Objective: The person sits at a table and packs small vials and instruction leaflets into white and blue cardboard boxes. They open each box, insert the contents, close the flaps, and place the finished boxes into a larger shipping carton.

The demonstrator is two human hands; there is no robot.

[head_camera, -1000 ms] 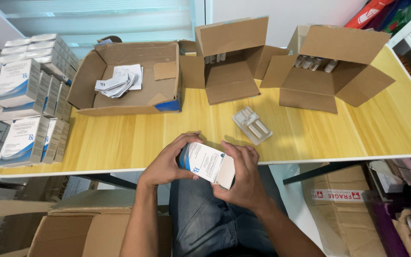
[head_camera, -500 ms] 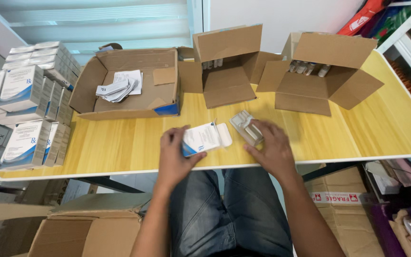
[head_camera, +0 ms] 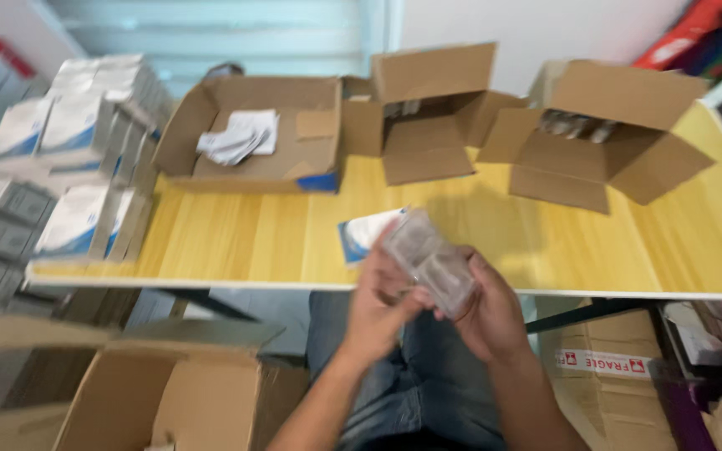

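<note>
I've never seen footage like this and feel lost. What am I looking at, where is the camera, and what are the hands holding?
There is no machine here: a seated person works with two bare hands. The camera sits on the person's head and looks down, so you see their own arms and lap. The picture is blurred by movement.

The left hand and right hand together hold a clear plastic tray just over the near edge of a yellow table. A white-and-blue carton lies on the table behind it.

Farther back stand three open cardboard boxes; the left box holds white leaflets. Stacked white cartons fill the table's left end.
</note>
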